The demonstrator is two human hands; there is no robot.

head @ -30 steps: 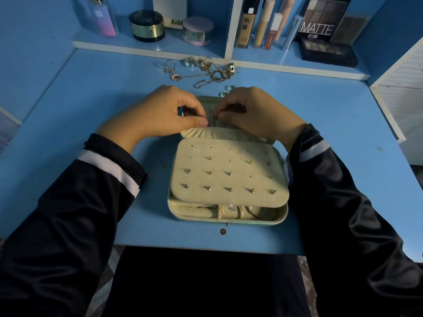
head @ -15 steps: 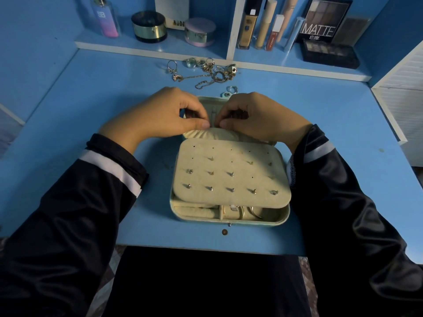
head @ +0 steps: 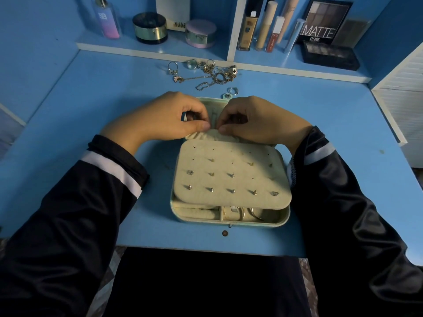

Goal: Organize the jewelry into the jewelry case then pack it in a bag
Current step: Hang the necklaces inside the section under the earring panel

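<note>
A pale green jewelry case (head: 229, 223) lies open on the blue desk. Its beige earring panel (head: 229, 175) carries several studs and covers most of the tray; hoops show in the front compartment. At the lid's gathered pocket edge (head: 215, 135), my left hand (head: 164, 117) and my right hand (head: 258, 120) have curled fingers, with thumbs and fingertips pinching the fabric close together. What lies under the fingers is hidden. Loose rings and chains (head: 206, 74) lie behind the case, and one ring (head: 232, 90) sits by the lid's snap tab.
A low shelf at the back holds a perfume bottle (head: 106, 19), two round jars (head: 150, 27), makeup tubes (head: 263, 26) and eyeshadow palettes (head: 327, 53). A white slatted panel (head: 402, 88) stands at the right. A small brown snap (head: 225, 233) lies near the desk's front edge.
Both hands stayed at the lid pocket. Their fingertips drew slightly closer together over the middle of the gathered edge. The case and loose jewelry have not moved.
</note>
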